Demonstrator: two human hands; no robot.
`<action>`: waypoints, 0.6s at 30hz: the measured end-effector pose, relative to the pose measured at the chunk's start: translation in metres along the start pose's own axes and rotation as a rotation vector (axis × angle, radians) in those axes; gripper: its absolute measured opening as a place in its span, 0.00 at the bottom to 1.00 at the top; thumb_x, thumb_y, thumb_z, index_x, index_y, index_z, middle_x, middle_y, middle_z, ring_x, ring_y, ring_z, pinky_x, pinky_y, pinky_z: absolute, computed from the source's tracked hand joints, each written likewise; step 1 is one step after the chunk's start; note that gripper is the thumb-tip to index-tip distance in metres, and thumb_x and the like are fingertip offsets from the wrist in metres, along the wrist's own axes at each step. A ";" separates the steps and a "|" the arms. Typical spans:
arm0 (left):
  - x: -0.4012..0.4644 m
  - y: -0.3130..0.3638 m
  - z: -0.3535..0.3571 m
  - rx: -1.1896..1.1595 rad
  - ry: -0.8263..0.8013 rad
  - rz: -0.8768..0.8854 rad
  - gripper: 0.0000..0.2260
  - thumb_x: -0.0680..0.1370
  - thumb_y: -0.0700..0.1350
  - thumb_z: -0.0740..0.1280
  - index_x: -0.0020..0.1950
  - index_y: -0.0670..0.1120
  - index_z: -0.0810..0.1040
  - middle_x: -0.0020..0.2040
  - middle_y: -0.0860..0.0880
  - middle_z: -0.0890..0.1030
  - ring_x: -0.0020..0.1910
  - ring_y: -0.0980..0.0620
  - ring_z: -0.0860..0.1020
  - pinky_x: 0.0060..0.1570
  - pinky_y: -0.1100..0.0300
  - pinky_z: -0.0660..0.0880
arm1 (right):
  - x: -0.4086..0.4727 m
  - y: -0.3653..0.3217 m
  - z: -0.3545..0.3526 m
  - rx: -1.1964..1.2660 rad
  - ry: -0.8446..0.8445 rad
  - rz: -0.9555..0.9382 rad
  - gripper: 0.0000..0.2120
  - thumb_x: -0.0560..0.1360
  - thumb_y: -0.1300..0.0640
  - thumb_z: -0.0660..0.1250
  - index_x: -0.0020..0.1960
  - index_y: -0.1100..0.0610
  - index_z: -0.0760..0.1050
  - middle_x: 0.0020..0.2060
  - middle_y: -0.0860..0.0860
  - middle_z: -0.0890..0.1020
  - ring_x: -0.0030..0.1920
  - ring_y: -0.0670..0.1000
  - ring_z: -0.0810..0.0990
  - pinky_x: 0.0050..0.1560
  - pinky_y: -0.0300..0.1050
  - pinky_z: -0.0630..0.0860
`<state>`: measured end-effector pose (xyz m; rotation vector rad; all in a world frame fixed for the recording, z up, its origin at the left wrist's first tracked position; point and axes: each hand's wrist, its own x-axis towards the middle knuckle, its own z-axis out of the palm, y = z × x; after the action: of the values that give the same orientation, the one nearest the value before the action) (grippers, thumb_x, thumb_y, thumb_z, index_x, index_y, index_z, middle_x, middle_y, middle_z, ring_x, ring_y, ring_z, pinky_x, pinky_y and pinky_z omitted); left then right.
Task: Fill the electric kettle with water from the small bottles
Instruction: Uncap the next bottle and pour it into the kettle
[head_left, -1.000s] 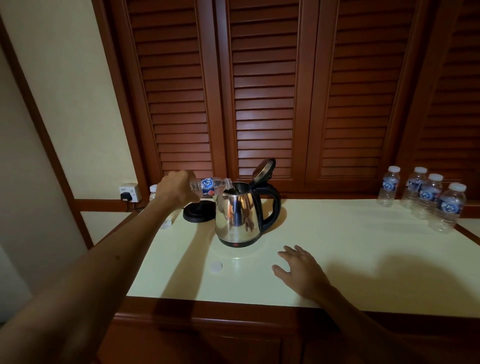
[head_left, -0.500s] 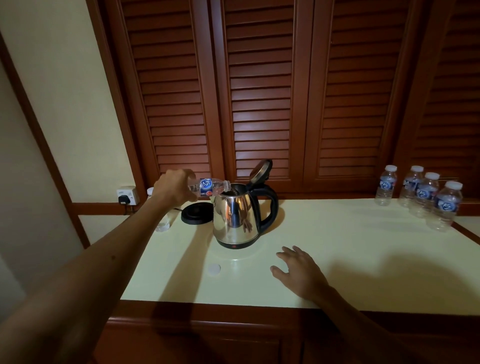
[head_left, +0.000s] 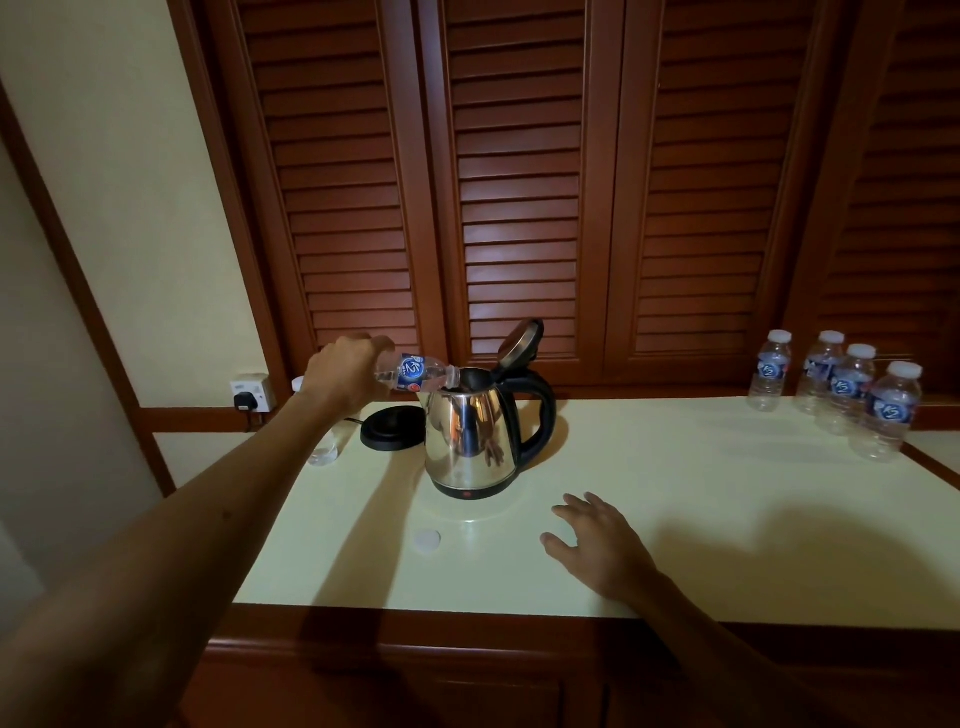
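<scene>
A steel electric kettle (head_left: 470, 441) with a black handle stands on the pale counter, its lid (head_left: 521, 340) tipped up and open. My left hand (head_left: 343, 376) grips a small water bottle (head_left: 415, 372) lying almost level, its uncapped mouth over the kettle's opening. My right hand (head_left: 597, 545) rests flat on the counter in front of the kettle, fingers spread. Several capped small bottles (head_left: 844, 389) stand at the far right. A white cap (head_left: 427, 540) lies on the counter in front of the kettle.
The kettle's black base (head_left: 392, 427) sits behind and left of the kettle, its cord running to a wall socket (head_left: 251, 393). Another bottle (head_left: 324, 441) stands at the back left, partly hidden by my left arm. Louvred wooden doors (head_left: 519, 182) close off the back.
The view has shifted slightly. The bottle stays tipped at the kettle's opening in my left hand; my right hand stays on the counter.
</scene>
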<state>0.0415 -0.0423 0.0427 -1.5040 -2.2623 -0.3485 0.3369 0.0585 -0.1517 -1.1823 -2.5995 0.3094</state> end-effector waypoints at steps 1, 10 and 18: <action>0.000 0.000 0.000 0.014 0.011 0.013 0.27 0.71 0.51 0.77 0.67 0.50 0.74 0.58 0.44 0.80 0.52 0.45 0.79 0.41 0.55 0.76 | 0.000 0.000 0.000 -0.001 0.000 0.001 0.29 0.77 0.37 0.55 0.73 0.50 0.65 0.75 0.48 0.63 0.76 0.52 0.56 0.74 0.49 0.54; 0.008 -0.003 0.001 0.230 0.122 0.188 0.25 0.72 0.52 0.75 0.67 0.49 0.75 0.62 0.45 0.79 0.64 0.44 0.73 0.68 0.47 0.64 | -0.001 0.000 0.001 0.004 0.012 -0.004 0.29 0.77 0.37 0.56 0.73 0.51 0.66 0.75 0.48 0.64 0.76 0.53 0.57 0.74 0.49 0.55; 0.010 0.002 0.000 0.210 0.143 0.228 0.24 0.72 0.49 0.76 0.66 0.48 0.76 0.61 0.43 0.79 0.61 0.43 0.76 0.62 0.48 0.72 | -0.001 0.000 0.001 0.018 0.010 0.006 0.29 0.77 0.37 0.56 0.73 0.51 0.66 0.75 0.48 0.63 0.76 0.52 0.56 0.74 0.49 0.54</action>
<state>0.0399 -0.0334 0.0470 -1.5523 -1.9280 -0.1408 0.3371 0.0575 -0.1525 -1.1825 -2.5793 0.3264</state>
